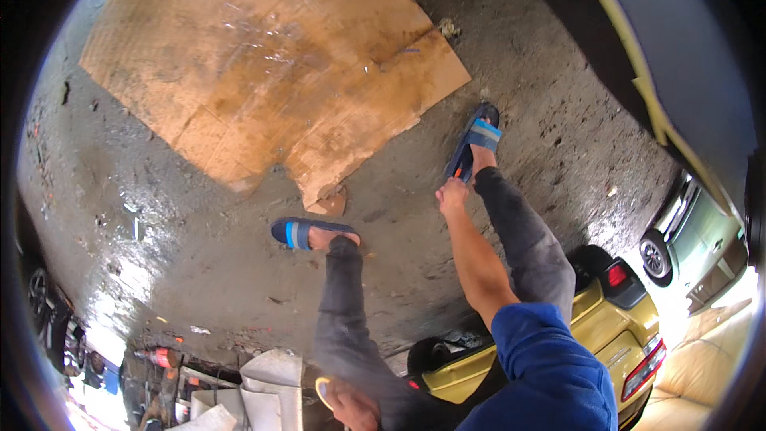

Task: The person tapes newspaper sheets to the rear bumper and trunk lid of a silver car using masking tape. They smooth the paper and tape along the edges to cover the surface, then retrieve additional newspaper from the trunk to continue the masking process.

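Observation:
My right hand [452,191] is closed at the end of my outstretched arm, beside my right foot. A slim thing with an orange part [458,173] shows at its fingertips; its kind is too small to make out. Just beyond it is the blue and grey slide sandal [482,136] on my right foot. My left hand [355,409] is low in the picture by my left thigh. Its fingers are curled round a pale, yellow-rimmed round thing [323,391] that looks like a tape roll, partly hidden by the hand. Another slide sandal [299,233] is on my left foot.
Flattened, stained cardboard [263,72] lies ahead on the rough, dirty floor [215,239]. Yellow tape [638,72] edges a grey vehicle panel [678,40] at right. A yellow car [614,335] and a pale green car [702,231] stand at lower right. Scrap panels [267,387] are piled lower left.

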Demonstrator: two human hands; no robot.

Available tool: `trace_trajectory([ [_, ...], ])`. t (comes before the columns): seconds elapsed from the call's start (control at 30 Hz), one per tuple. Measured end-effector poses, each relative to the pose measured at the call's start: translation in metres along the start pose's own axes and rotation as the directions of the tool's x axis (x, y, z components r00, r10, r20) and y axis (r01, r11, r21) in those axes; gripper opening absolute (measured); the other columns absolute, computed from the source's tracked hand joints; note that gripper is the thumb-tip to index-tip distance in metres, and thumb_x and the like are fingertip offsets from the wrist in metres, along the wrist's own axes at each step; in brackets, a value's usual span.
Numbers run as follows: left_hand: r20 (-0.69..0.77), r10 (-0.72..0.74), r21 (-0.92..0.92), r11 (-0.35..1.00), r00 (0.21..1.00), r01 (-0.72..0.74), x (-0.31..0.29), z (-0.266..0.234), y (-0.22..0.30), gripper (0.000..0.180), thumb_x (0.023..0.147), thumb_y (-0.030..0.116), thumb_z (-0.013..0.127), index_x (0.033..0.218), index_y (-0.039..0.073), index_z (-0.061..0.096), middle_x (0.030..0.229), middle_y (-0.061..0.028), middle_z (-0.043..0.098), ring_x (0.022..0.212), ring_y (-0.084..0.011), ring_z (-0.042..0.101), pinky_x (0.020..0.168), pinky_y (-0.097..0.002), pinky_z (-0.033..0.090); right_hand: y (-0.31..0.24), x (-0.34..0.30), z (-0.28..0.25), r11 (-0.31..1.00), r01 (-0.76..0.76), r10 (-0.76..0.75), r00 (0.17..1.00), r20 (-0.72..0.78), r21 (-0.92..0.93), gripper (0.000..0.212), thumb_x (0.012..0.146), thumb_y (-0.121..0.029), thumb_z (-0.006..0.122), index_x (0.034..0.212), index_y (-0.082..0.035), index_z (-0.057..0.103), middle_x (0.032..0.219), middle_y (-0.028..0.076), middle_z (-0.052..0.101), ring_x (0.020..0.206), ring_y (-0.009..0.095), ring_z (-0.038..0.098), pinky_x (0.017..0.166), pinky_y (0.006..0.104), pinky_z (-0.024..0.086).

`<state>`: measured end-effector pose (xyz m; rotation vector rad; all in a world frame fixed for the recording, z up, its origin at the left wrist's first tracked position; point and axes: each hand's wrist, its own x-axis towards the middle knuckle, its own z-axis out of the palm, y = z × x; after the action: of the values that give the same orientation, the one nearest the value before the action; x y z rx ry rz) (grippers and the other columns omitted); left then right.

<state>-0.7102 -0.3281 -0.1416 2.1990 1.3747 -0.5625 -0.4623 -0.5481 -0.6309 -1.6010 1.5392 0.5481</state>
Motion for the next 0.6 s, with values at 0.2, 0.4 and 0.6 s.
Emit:
trace_trajectory([
  [0.2, 0.054, -0.163, -0.212, 0.962, 0.985, 0.171, -0.038, 0.008, -0.085, 0.026, 0.101, 0.005, 0.049, 0.125, -0.005, 0.053, 0.118, -0.0143, 0.053, 0.089, -0.0177, 0.055, 0.08, -0.0283, 0.049, 0.035, 0.067, 0.027, 0.826, 0.39, -0.535, 0.768, -0.351, -0.407, 0.02, 0.093, -0.019, 0.066, 0.1, 0.0, 0.062, 0.103, 0.019, 0.067, 0.091, 0.035, 0.066, 0.081, 0.0459, 0.051],
  [0.4, 0.172, -0.502, -0.499, 0.697, 0.847, 0.515, -0.034, 0.005, -0.089, 0.033, 0.101, 0.016, 0.049, 0.13, 0.0, 0.05, 0.117, -0.0166, 0.056, 0.096, -0.0285, 0.059, 0.085, -0.0381, 0.051, 0.022, 0.063, 0.013, 0.745, 0.469, -0.571, 0.817, -0.088, -0.475, 0.016, 0.087, -0.013, 0.066, 0.094, 0.002, 0.064, 0.094, 0.024, 0.069, 0.094, 0.039, 0.068, 0.083, 0.0478, 0.051],
  [0.6, 0.029, 0.236, 0.245, 0.94, 0.971, -0.236, 0.01, -0.007, -0.035, 0.023, 0.097, 0.006, 0.054, 0.117, -0.003, 0.059, 0.111, -0.0254, 0.062, 0.099, -0.0397, 0.064, 0.082, -0.0474, 0.052, 0.002, -0.009, -0.01, 0.397, 0.521, -0.688, 0.714, 0.13, -0.756, 0.02, 0.088, -0.013, 0.063, 0.099, 0.003, 0.065, 0.093, 0.027, 0.069, 0.094, 0.044, 0.067, 0.082, 0.0517, 0.052],
])
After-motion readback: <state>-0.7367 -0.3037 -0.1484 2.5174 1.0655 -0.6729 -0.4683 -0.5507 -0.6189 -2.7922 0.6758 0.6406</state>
